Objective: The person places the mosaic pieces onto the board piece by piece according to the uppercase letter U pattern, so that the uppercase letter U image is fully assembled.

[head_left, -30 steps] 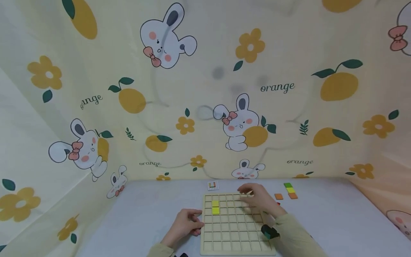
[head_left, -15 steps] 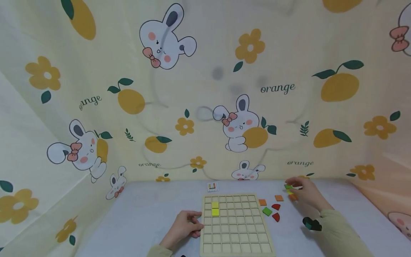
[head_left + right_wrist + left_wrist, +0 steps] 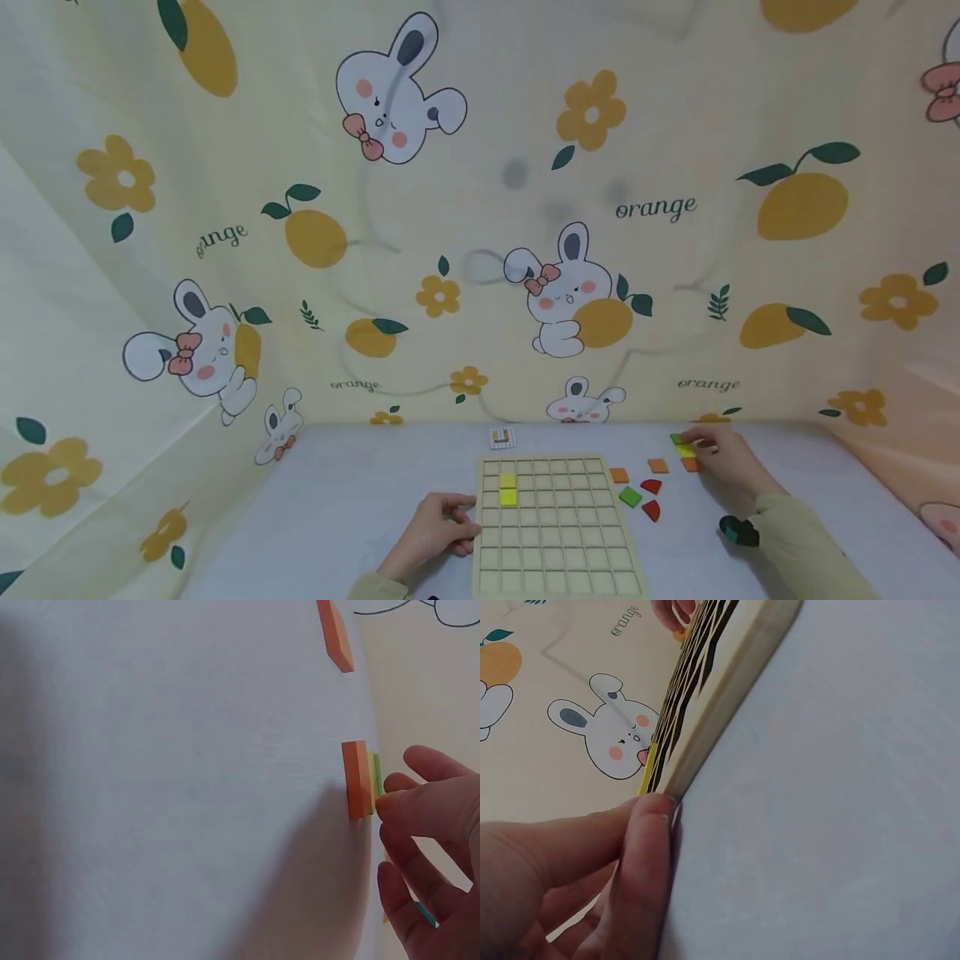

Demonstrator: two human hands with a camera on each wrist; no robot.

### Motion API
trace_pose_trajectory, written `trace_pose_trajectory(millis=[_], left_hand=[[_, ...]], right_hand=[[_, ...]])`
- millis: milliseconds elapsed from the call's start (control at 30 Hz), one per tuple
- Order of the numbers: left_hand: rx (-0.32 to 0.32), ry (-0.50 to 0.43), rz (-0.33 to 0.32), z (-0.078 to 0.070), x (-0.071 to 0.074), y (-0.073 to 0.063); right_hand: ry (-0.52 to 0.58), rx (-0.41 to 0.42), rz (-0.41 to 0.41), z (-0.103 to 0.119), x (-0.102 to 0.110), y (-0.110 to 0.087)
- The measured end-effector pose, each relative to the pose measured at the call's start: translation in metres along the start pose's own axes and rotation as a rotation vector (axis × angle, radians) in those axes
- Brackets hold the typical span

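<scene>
A light wooden grid board [image 3: 555, 529] lies on the table, with two yellow square tiles [image 3: 508, 489] in one column near its upper left. My left hand [image 3: 435, 532] rests at the board's left edge. Thumb and fingertips touch the rim in the left wrist view. At the far right, my right hand [image 3: 723, 457] reaches over a short row of tiles. Its fingertips are at the yellow tile [image 3: 686, 450], between a green tile [image 3: 677, 438] and an orange tile [image 3: 692, 465]. Close up, the thumb is beside the orange tile [image 3: 357, 780]; the exact contact is hidden.
Right of the board lie two single orange tiles [image 3: 657, 466], a green tile [image 3: 630, 497] and two red quarter-round pieces [image 3: 651, 510]. A small patterned card [image 3: 502, 438] is behind the board. A printed curtain [image 3: 450, 208] rises behind the table [image 3: 360, 475].
My right hand moved from above the board's upper right to the tile row at the far right, then shifted slightly toward the yellow tile. The left hand stays at the board's edge.
</scene>
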State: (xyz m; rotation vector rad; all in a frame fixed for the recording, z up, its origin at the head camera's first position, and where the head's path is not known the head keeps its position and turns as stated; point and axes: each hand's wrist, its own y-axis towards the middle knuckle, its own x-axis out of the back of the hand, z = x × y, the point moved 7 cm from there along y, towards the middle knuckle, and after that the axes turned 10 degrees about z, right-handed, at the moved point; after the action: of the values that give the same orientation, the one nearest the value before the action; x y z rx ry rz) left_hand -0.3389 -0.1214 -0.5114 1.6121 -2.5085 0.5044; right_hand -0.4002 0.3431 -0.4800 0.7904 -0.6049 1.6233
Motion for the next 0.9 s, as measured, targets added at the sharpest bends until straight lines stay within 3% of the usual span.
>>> trace_pose_trajectory(millis=[900], left_hand=[[-0.011, 0.018, -0.007, -0.001, 0.0, -0.001]], right_hand=[[0.013, -0.023, 0.052, 0.01, -0.009, 0.005]])
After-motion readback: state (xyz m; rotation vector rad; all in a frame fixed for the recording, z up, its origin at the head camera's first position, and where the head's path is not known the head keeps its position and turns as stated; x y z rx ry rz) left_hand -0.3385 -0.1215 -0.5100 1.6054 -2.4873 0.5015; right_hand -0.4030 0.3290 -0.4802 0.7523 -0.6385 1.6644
